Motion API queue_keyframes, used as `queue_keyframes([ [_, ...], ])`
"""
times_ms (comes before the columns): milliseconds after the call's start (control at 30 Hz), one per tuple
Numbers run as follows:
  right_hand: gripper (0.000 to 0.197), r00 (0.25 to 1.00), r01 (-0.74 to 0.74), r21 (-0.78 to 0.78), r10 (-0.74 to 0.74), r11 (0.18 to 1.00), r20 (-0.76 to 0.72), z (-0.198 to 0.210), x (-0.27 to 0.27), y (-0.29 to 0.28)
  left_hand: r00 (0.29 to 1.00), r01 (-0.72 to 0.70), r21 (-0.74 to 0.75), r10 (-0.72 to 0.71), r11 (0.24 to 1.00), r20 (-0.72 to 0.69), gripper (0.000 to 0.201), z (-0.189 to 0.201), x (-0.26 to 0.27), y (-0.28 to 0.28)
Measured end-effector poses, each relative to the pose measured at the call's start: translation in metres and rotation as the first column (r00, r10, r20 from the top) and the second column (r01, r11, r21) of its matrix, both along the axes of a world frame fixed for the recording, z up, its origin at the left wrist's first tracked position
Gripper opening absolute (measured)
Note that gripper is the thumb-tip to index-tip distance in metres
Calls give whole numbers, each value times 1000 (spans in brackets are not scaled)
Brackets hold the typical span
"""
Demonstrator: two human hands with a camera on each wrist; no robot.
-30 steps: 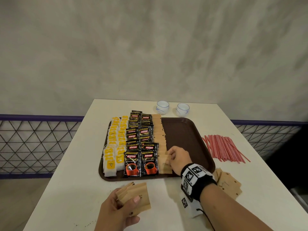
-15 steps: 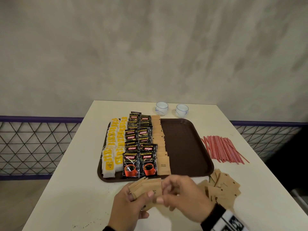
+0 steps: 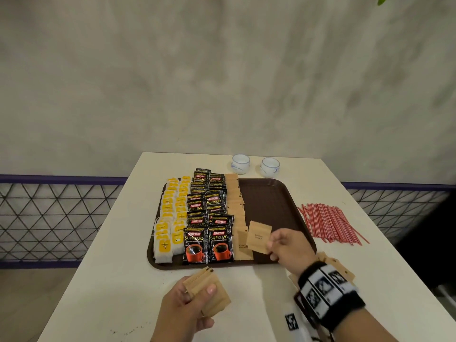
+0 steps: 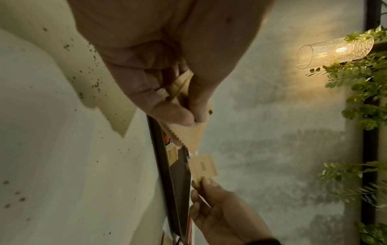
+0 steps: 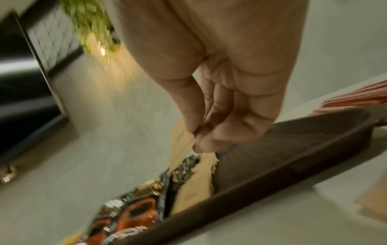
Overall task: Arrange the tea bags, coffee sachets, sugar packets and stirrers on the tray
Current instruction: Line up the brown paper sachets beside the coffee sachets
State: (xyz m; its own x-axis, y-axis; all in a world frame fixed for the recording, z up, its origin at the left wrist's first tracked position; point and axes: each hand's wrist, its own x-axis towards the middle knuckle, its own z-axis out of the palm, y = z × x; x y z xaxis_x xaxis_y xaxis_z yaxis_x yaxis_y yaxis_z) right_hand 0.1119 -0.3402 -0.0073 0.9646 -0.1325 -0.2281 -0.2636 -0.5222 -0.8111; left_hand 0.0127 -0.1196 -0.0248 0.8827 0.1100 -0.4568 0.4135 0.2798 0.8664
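Head view shows us our right hand [image 3: 287, 245] pinching one brown sugar packet [image 3: 259, 237] by its edge, held over the near part of the brown tray [image 3: 271, 201], just beside the column of sugar packets [image 3: 235, 206] already laid there. Our left hand [image 3: 187, 307] grips a small stack of sugar packets [image 3: 209, 290] between thumb and fingers, above the table [image 3: 111, 267] near its front edge and just short of the tray's near rim. On the tray's left side lie two columns of tea bags [image 3: 172, 213], then two columns of coffee sachets [image 3: 207, 213]. We see the red stirrers [image 3: 330, 223] lying on the table off the tray's right edge, and more loose packets [image 3: 330, 265] partly hidden behind our right wrist. Two white cups [image 3: 255, 164] stand beyond the tray's far edge.
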Motion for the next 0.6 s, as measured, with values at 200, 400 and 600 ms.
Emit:
queue_keyframes([
  [200,16,990,-65,-244,31,968,-139,-21,33,20,1000,-23,26,23,999,-7,21,4,-7,4],
  [400,10,984,-77,-325,20,942,-176,-26,31,26,999,-32,77,32,997,-7,20,8,-9,5],
  [600,10,988,-141,-204,150,969,30,3,-17,20,1000,19,-45,-19,999,4,22,9,-7,-8],
])
